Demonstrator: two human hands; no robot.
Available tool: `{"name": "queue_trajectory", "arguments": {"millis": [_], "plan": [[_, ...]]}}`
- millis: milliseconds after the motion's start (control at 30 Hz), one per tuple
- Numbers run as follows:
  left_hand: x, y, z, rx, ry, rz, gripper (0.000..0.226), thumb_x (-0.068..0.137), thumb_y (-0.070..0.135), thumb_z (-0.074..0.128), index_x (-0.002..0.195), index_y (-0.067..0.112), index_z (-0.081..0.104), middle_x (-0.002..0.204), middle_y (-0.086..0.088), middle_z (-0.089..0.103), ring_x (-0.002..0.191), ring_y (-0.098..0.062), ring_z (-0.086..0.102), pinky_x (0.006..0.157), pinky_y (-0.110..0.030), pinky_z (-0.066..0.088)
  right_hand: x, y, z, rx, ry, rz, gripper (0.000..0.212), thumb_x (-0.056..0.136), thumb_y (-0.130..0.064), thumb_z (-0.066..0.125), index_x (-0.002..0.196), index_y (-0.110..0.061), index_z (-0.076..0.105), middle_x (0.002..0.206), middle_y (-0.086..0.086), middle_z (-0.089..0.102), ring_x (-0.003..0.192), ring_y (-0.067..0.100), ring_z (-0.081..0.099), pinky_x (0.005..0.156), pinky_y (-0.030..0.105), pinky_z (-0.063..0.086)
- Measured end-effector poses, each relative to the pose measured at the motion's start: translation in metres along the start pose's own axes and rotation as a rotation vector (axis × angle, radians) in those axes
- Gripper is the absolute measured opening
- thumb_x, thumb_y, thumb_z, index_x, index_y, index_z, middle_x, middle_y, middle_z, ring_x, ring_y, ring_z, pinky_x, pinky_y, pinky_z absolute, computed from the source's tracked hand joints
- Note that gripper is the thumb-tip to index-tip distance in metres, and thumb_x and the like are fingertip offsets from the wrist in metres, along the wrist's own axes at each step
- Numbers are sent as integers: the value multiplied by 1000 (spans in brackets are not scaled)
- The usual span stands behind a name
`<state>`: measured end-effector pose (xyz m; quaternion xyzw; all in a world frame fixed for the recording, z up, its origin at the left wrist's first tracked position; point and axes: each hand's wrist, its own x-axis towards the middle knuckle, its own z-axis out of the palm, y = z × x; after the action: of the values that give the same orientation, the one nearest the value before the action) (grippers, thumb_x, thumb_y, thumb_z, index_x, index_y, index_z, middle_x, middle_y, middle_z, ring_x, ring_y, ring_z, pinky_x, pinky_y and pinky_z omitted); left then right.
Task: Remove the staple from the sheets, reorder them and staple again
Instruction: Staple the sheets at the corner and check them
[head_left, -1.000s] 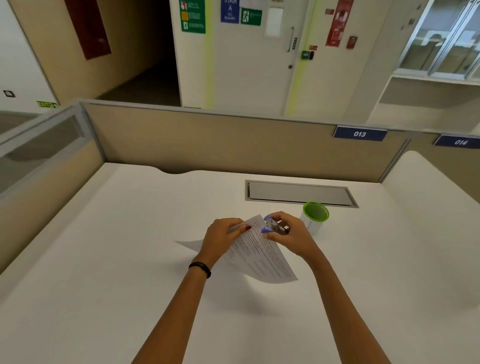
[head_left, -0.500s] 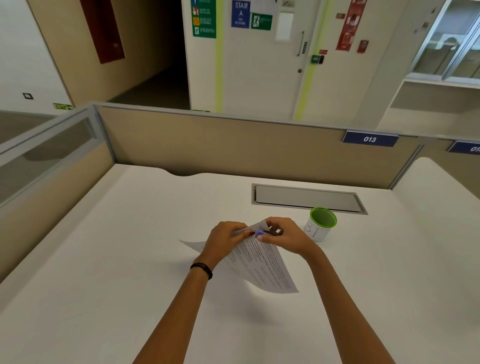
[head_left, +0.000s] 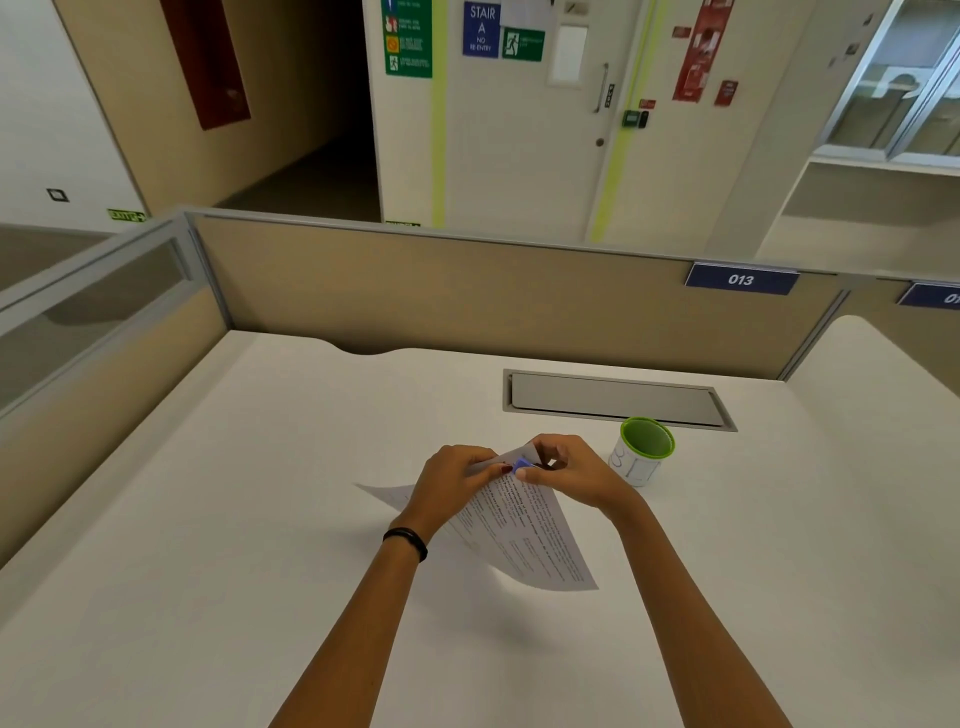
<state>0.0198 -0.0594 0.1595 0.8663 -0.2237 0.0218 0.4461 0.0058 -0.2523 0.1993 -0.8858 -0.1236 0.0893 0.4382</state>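
White counter (head_left: 218, 519), beige partitions at back + left. Grey recessed hatch (head_left: 613, 400) set flush near back edge. Green-rimmed white cup (head_left: 643, 451) upright just in front of hatch's right end. Printed sheets (head_left: 524, 530) mid-counter, far corner lifted, near part looks raised over its shadow.

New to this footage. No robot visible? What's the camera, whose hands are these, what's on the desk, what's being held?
There is no robot: a person works with bare hands, and the single wide-angle camera sits on their head, looking forward and down, so the arms enter from the bottom edge. The left hand, with a black band at the wrist, pinches the top corner of the printed sheets, which are lifted at that corner. The right hand holds a small blue-tipped tool at the same corner; it looks like a staple remover, though it is mostly hidden. On the white desk stands a green-rimmed cup, beside a grey hatch set into the desk. The partition behind carries a 013 label.
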Motion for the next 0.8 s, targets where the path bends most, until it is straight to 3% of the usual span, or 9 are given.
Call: {"name": "queue_trajectory", "arguments": {"millis": [167,533,800], "plan": [[1,0,2,-7,-8,-3,27,79,57,44,66,37,57,66,7,62,58,-11,58,57,-13,41,3,4,-2,-33,-38,-4,25,84,-30,65,94,-7,61,93,13,69,85,29,67,77,37,55],[2,-3,6,-14,-33,-21,30,79,56,44,67,32,57,67,6,62,59,-11,58,56,-12,40,4,13,5,16,8,-64,29,76,-44,58,83,-16,55,75,-8,63,73,15,65,64,19,51],[5,-10,4,36,-34,-30,35,81,57,45,69,28,60,65,7,61,55,-7,57,55,-11,41,7,22,5,57,-34,-60,10,86,-28,62,95,-22,60,88,-4,66,84,18,67,73,25,54]]}}
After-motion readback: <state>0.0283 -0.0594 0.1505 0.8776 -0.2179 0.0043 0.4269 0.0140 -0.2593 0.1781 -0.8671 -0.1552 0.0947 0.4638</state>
